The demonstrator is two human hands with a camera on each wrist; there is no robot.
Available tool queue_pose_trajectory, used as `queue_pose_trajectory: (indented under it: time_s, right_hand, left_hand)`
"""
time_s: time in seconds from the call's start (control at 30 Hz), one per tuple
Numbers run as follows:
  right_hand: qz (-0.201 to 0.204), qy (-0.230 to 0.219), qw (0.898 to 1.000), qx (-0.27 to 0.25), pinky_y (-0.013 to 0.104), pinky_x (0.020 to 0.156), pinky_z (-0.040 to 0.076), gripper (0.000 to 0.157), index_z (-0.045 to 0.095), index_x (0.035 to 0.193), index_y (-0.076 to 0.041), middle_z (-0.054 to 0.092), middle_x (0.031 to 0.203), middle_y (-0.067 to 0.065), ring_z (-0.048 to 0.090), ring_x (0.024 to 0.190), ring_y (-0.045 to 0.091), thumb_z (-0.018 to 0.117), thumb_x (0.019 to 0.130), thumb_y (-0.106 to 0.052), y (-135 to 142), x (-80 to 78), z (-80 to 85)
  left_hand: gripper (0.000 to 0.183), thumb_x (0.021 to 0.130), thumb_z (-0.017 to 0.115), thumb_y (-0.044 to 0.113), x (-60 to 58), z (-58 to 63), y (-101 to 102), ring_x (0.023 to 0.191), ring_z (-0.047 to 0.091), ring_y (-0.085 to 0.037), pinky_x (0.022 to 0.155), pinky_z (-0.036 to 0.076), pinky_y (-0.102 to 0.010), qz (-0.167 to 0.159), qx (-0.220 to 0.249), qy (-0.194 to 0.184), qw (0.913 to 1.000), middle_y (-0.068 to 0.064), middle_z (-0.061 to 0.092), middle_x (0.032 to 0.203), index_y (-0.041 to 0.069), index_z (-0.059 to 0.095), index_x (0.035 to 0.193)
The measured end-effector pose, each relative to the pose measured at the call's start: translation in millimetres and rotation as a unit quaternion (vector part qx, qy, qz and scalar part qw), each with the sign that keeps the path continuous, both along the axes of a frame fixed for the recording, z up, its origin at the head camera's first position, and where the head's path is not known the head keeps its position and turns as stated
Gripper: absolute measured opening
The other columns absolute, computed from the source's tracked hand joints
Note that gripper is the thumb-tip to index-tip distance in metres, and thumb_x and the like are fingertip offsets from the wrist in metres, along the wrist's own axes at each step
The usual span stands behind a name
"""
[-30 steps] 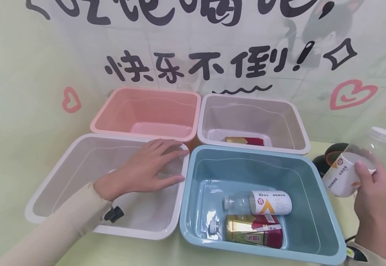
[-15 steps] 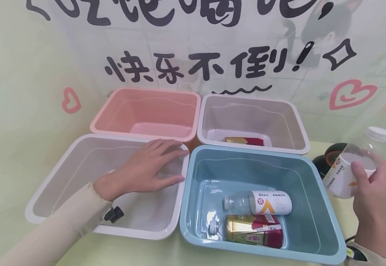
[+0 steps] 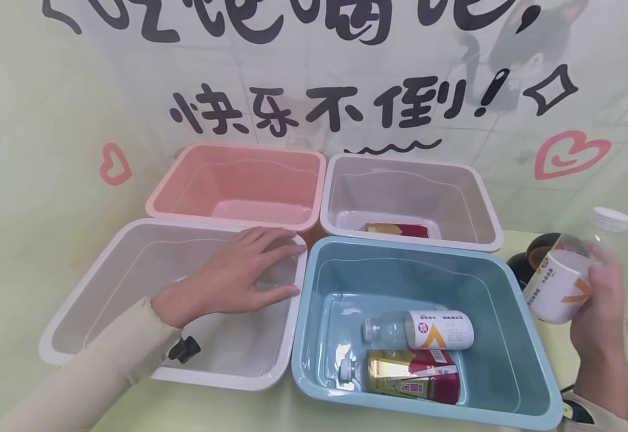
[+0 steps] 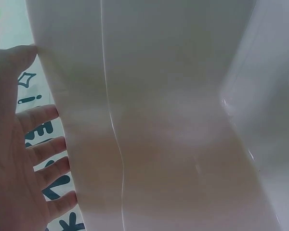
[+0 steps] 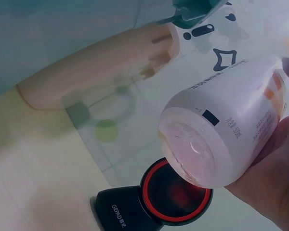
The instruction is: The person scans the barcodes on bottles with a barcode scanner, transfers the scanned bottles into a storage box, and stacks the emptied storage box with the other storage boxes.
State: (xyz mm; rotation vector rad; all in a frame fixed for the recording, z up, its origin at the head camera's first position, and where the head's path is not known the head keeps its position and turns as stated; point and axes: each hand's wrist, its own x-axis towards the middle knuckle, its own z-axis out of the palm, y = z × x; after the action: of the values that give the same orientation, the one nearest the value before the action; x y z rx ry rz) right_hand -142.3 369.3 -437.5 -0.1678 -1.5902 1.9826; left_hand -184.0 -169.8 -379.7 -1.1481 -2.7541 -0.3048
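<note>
My left hand (image 3: 233, 273) lies over the front-left grey bin (image 3: 227, 381), its fingertips at the bin's right rim; in the left wrist view its straight, spread fingers (image 4: 48, 149) touch the rim. At the far right my right hand (image 3: 604, 318) grips a clear plastic bottle (image 3: 559, 285) with a white label and white cap. The bottle tilts, cap up and to the right. In the right wrist view its base (image 5: 195, 144) faces the camera, above a black scanner (image 5: 120, 207) with a red-ringed round window.
The blue bin (image 3: 427, 409) holds a similar bottle (image 3: 440, 329), a red-gold carton (image 3: 413, 377) and another clear capped bottle (image 3: 349, 369), partly hidden. A pink bin (image 3: 238, 171) stands at back left. Beside it, a grey bin (image 3: 411, 180) contains a red-gold pack (image 3: 397, 230). Cables run at lower right.
The bottle in my right hand has shifted slightly left and turned, so more of the orange mark on its label shows. My left hand has stayed in place.
</note>
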Motion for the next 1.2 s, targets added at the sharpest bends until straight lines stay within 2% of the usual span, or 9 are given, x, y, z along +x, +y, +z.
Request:
queue_pose_trajectory:
  time_s: [0.07, 0.23, 0.37, 0.47, 0.57, 0.63, 0.77, 0.87, 1.2]
  right_hand:
    - [0.016, 0.037, 0.999, -0.018, 0.024, 0.075, 0.045, 0.056, 0.059, 0.143, -0.008, 0.067, 0.117, 0.01, 0.058, 0.095, 0.02, 0.069, 0.091, -0.025, -1, -1.1, -2.2]
    - [0.058, 0.064, 0.996, -0.022, 0.025, 0.078, 0.046, 0.046, 0.061, 0.136, -0.004, 0.071, 0.118, 0.01, 0.062, 0.098, 0.019, 0.061, 0.093, -0.02, 6, -1.3, -6.4]
    - [0.044, 0.063, 0.997, -0.033, 0.025, 0.077, 0.048, 0.042, 0.065, 0.132, -0.001, 0.074, 0.112, 0.009, 0.065, 0.093, 0.017, 0.063, 0.093, -0.018, 4, -1.3, -5.6]
    - [0.008, 0.051, 0.998, -0.039, 0.024, 0.078, 0.048, 0.048, 0.063, 0.136, 0.003, 0.074, 0.111, 0.008, 0.065, 0.091, 0.015, 0.066, 0.093, -0.019, -2, -1.4, -2.5]
    - [-0.005, 0.044, 0.998, -0.039, 0.023, 0.078, 0.049, 0.052, 0.061, 0.138, 0.006, 0.074, 0.11, 0.007, 0.065, 0.09, 0.015, 0.069, 0.092, -0.019, -4, -1.9, 0.1]
    - [-0.001, 0.044, 0.999, -0.031, 0.023, 0.077, 0.049, 0.052, 0.062, 0.137, 0.006, 0.074, 0.108, 0.007, 0.065, 0.089, 0.015, 0.07, 0.091, -0.018, -3, -2.4, 1.1]
    - [0.035, 0.044, 0.998, -0.023, 0.023, 0.075, 0.051, 0.04, 0.067, 0.13, 0.001, 0.075, 0.104, 0.007, 0.068, 0.087, 0.014, 0.067, 0.091, -0.013, 6, -4.2, -0.4]
    - [0.046, 0.031, 0.998, -0.015, 0.023, 0.075, 0.05, 0.035, 0.067, 0.127, -0.002, 0.076, 0.102, 0.005, 0.069, 0.086, 0.014, 0.062, 0.093, -0.011, 13, -5.2, -2.3]
    - [-0.016, -0.065, 0.997, 0.038, 0.016, 0.081, 0.047, 0.03, 0.07, 0.131, -0.012, 0.072, 0.108, -0.004, 0.061, 0.098, 0.011, 0.053, 0.107, -0.014, 4, 2.6, 5.7]
  left_hand:
    - [0.068, 0.096, 0.065, 0.064, 0.1, 0.0, 0, 0.15, 0.046, -0.027, 0.126, 0.038, -0.056, 0.0, 0.0, -0.001, 1.0, -0.003, 0.051, 0.159, 0.026, 0.058, 0.152]
    - [0.068, 0.096, 0.065, 0.064, 1.2, -0.1, 0, 0.149, 0.047, -0.027, 0.126, 0.038, -0.055, 0.001, 0.001, -0.005, 1.0, -0.002, 0.052, 0.158, 0.026, 0.058, 0.152]
    - [0.069, 0.095, 0.066, 0.064, 2.6, -0.2, -1, 0.148, 0.048, -0.027, 0.125, 0.039, -0.056, 0.001, 0.003, -0.004, 1.0, -0.002, 0.052, 0.158, 0.025, 0.059, 0.151]
    - [0.069, 0.095, 0.067, 0.063, 2.7, 0.0, 0, 0.148, 0.047, -0.028, 0.125, 0.039, -0.056, 0.0, 0.005, 0.0, 1.0, -0.003, 0.052, 0.158, 0.025, 0.059, 0.151]
    - [0.069, 0.094, 0.067, 0.063, 2.3, 0.2, 0, 0.149, 0.047, -0.028, 0.126, 0.038, -0.057, 0.001, 0.004, 0.0, 1.0, -0.003, 0.052, 0.159, 0.025, 0.059, 0.152]
    - [0.069, 0.094, 0.067, 0.063, 1.8, 0.4, 0, 0.149, 0.046, -0.028, 0.126, 0.038, -0.057, 0.002, 0.003, -0.001, 1.0, -0.003, 0.051, 0.159, 0.026, 0.058, 0.152]
    - [0.069, 0.095, 0.067, 0.064, 1.4, 0.7, 1, 0.15, 0.045, -0.027, 0.126, 0.037, -0.057, 0.003, 0.002, -0.002, 1.0, -0.003, 0.051, 0.159, 0.026, 0.058, 0.152]
    - [0.069, 0.095, 0.067, 0.063, 1.3, 0.8, 1, 0.15, 0.045, -0.028, 0.127, 0.037, -0.057, 0.001, 0.002, 0.0, 1.0, -0.003, 0.051, 0.159, 0.025, 0.058, 0.152]
    - [0.067, 0.096, 0.066, 0.061, 0.3, 0.0, 1, 0.15, 0.046, -0.029, 0.126, 0.037, -0.057, -0.004, 0.006, 0.004, 1.0, -0.003, 0.052, 0.159, 0.025, 0.058, 0.151]
